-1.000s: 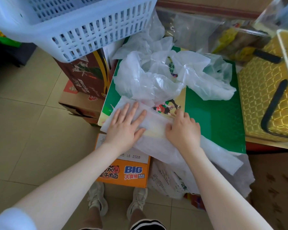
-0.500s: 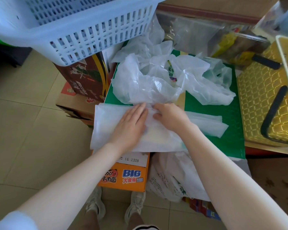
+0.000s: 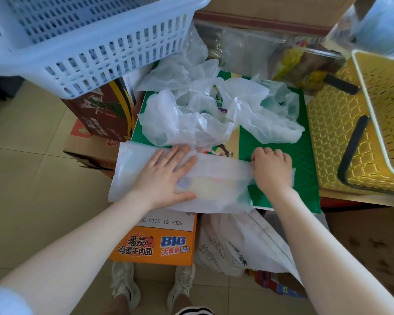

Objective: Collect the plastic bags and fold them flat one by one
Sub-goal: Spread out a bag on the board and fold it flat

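My left hand [image 3: 163, 176] still presses flat on the bag [image 3: 216, 180], fingers straight, while my right hand [image 3: 271, 170], curled on the bag's right end, has slid away from it since half a second ago. The strip now lies smoothed between them, nearly ready to fold. The crumpled bags [image 3: 214, 114] wait just beyond my fingers.
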`<state>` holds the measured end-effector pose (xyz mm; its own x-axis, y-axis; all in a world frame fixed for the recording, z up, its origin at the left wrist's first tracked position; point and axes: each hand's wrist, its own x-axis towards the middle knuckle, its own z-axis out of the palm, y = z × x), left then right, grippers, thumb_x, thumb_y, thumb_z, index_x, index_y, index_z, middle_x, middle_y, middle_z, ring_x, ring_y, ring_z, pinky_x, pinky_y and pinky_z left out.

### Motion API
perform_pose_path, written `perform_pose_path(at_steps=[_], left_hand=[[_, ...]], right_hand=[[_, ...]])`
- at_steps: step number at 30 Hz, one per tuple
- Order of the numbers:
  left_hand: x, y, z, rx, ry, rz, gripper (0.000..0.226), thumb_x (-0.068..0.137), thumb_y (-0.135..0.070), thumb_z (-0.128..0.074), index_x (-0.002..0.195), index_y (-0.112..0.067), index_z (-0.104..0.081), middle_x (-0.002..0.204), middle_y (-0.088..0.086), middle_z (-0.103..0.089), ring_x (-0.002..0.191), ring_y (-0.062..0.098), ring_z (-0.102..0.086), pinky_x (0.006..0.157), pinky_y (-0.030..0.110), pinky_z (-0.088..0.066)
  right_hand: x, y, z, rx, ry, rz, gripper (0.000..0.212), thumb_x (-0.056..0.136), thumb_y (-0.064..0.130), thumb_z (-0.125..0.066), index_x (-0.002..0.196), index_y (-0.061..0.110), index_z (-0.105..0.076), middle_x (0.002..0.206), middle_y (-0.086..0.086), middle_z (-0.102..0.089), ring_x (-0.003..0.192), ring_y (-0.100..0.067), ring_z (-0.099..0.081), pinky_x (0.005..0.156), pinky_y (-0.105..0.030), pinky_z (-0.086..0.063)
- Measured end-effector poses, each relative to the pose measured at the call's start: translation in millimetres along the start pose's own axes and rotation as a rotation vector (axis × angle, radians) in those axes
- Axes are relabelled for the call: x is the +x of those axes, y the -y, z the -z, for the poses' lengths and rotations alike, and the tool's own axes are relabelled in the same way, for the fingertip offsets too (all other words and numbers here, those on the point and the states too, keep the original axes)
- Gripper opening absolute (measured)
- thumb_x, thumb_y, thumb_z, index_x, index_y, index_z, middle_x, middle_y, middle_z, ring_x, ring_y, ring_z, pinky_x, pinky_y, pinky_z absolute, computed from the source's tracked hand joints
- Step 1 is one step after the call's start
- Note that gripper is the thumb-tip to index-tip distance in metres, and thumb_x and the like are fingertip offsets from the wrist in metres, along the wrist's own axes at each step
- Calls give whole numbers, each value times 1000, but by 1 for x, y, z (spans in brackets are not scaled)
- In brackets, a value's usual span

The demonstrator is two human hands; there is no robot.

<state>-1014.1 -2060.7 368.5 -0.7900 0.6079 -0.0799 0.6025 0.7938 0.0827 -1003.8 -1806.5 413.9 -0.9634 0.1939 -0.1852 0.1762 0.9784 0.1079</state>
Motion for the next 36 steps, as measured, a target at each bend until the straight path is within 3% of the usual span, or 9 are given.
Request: perform_pose_path(at_steps=[4,7,11,15,20,24,27,30,36], left_hand=[[4,-1,3,-2,39,-7,101,68,-80,-21,148,-20,-9,153,1,2,143,22,-6,113,38,4],[5,-2,5,-34,30,2,97,68,-73,-10,148,-18,3,155,-1,10,143,16,8,114,35,11],[-2,16,7,-160,9,-79,69,85,-49,-11,142,-15,6,150,-2,9,142,13,5,111,20,17],[-14,36,2,-26,-7,-17,63,89,-54,-11,143,-23,-2,152,2,-1,143,23,-11,112,31,5],[-15,36,6,18,45,117,70,78,-70,1,143,-43,7,157,4,5,143,29,8,110,40,13],[-14,35,4,32,70,165,77,80,-72,-4,146,-36,6,157,5,2,143,28,5,112,41,9],[-15,30,13,-19,-3,175,71,90,-59,-27,146,-17,-23,153,12,-19,140,31,-13,114,44,-6],[-22,2,20,-86,-278,-25,43,89,-30,-40,113,0,-59,120,21,-57,113,33,-42,99,47,-37],[-22,-62,13,-159,20,-166,73,80,-57,-47,134,-8,-44,135,13,-50,122,29,-49,104,42,-32]], right_hand=[[-29,54,0,89,-270,72,51,71,7,-22,100,-4,-63,107,-24,-61,102,-41,-57,96,-50,-43],[-42,107,-9,244,-200,211,56,74,14,-25,113,-3,-62,118,-21,-62,115,-36,-56,100,-47,-42],[-39,119,-29,290,-14,203,73,87,47,0,150,12,-11,157,-8,-14,145,-21,-9,116,-36,-2],[-39,101,-44,225,-37,160,72,85,57,0,150,26,1,159,-4,-3,146,-23,0,115,-40,0],[-48,67,-46,215,-49,9,78,81,62,-1,150,25,-4,159,-6,-4,146,-25,-2,116,-38,1],[-53,38,-45,336,-23,-78,78,85,60,-8,150,17,-12,158,-7,-6,146,-23,-4,116,-35,-1],[-67,19,-29,794,-175,-185,45,99,28,-37,136,3,-44,149,-12,-33,138,-27,-29,111,-33,-21],[-91,9,-15,868,-358,-327,22,95,8,-47,114,3,-58,113,-10,-58,107,-25,-53,86,-29,-39],[-107,17,-8,991,26,-421,21,94,27,-52,105,13,-61,92,2,-61,86,-15,-56,62,-23,-39]])
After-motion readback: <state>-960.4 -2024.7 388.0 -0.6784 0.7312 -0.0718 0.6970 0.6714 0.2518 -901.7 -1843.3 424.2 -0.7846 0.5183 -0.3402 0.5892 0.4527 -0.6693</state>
